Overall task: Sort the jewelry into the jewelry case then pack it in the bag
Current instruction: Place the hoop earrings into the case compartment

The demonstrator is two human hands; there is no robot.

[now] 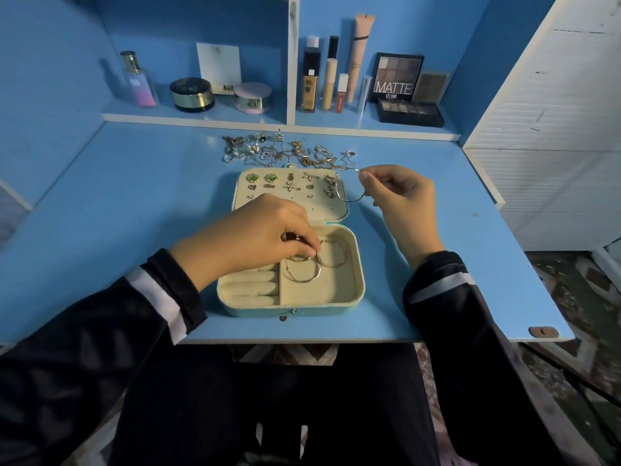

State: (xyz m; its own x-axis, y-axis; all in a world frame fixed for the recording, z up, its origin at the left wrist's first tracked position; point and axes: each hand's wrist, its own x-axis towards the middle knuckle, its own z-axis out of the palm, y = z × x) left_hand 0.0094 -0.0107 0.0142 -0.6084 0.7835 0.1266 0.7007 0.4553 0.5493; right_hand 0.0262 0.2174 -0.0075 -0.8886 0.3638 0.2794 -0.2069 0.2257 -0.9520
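The left hand (265, 235) reaches down into the open case (358, 290), its grip pinched on the top edge of a bangle (302, 280) in the large compartment. About two more bangles (342, 260) lie just beyond and to the right of that grip, overlapping the held one. The ring rolls (250, 285) sit just left of it, under the wrist. The back of this hand covers the near edge of the lid (337, 215).

The right hand (400, 193) hovers above the bench (117, 213), right of the lid. Its grip is closed with thumb and forefinger on a thin silver hoop (349, 199). The hoop hangs left of the fingers, over the lid's right edge, and overlaps the earrings pinned there.

The lid lies flat, left of the right grip. It carries two green studs (261, 178), two star-shaped pieces (290, 187) and several smaller pairs.

Beyond both grips, a tangled pile (285, 153) of loose jewelry lies on the bench, too many pieces to count. It touches the lid's far edge.

Farther back on the shelf (201, 117) stand one perfume bottle (137, 80), two jars (191, 94), five upright tubes (331, 75) and two dark palettes (398, 77).
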